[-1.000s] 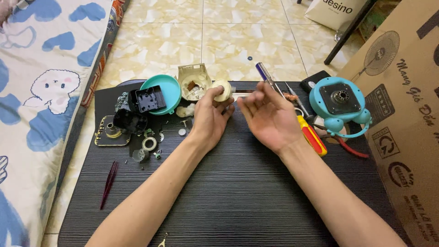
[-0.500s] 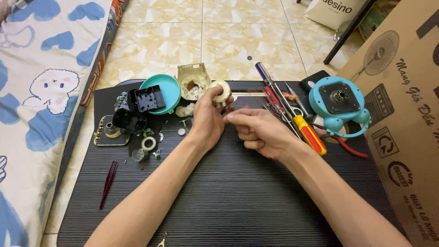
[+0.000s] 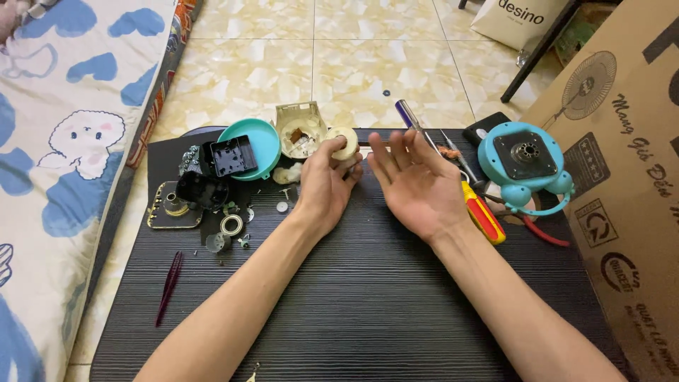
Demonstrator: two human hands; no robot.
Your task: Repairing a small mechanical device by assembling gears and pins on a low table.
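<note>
Disc [image 3: 344,141], round and cream, sits pinched in your left hand [image 3: 324,185] near the far edge of the black mat [image 3: 368,304], just in front of the cream case [image 3: 300,129]. Hold it steady and low over the mat, so that if a small bit drops you can find it. Keep your grip soft; the disc looks like thin plastic and may crack if you squeeze hard.

Your left hand is curled, with thumb and fingers closed around the disc. Your right hand [image 3: 419,185] is open, palm up, fingers spread, and holds nothing. It hovers just right of the disc, not touching it.

Beside your right hand lies a screwdriver [image 3: 482,216] with a red and yellow handle. Left of your left hand lie tiny parts [image 3: 230,225] and a teal bowl [image 3: 263,140]. Farther right sits a blue round base [image 3: 525,159].
</note>
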